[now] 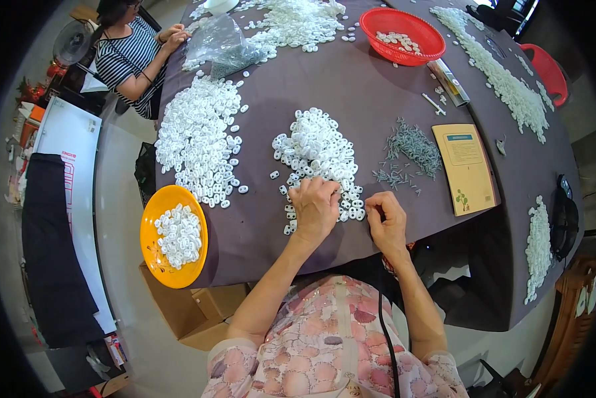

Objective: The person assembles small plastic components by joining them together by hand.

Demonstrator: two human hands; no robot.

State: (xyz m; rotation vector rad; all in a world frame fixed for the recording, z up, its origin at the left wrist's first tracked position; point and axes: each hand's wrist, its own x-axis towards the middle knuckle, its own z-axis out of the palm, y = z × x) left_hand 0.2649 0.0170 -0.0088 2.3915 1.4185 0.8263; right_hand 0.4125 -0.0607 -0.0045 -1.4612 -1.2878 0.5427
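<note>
A heap of small white oval plastic pieces with holes (318, 142) lies on the dark tablecloth in front of me. At its near edge, my left hand (316, 207) rests over the pieces with its fingers curled and drawn together. Whatever those fingers hold is hidden. Just right of the heap, my right hand (387, 225) is closed in a pinch near the table's front edge. Anything between its fingertips is too small to name. Beyond the right hand lies a scattered pile of thin grey screw-like pieces (414, 147).
An orange plate (150, 255) of white pieces sits at the left edge, near a larger white pile (197, 136). Right are a tan booklet (469, 172) and a long box (449, 83). A red basket (411, 58) stands farther back. Another person (129, 63) works at far left.
</note>
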